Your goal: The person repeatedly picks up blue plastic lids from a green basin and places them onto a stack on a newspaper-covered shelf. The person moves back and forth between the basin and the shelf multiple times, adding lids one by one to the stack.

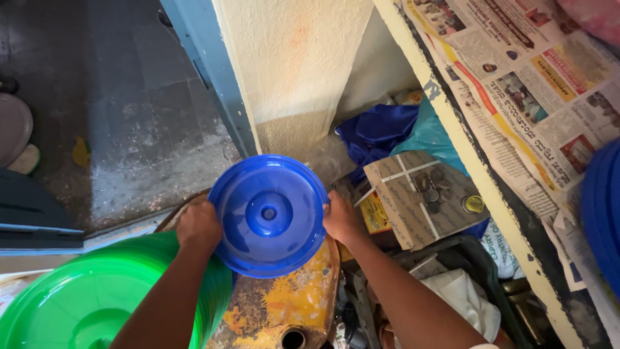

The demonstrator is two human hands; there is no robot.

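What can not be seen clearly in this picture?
All in the head view:
- Green lids: cut off by the bottom edge, partly behind the left arm.
- Rusty drum: mostly hidden under the blue lid.
- Small round metal pieces on the cardboard: too small to identify.

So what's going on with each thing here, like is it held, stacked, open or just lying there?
Round blue plastic lid: held up at its rim, between both hands.
Left hand: gripping the lid's left edge.
Right hand: gripping the lid's right edge.
Green plastic lids: stacked, lying flat.
Brown cardboard box: shut, coins lying on top.
Newspaper: spread flat on the shelf.
Rusty yellow metal drum: hole open on top.
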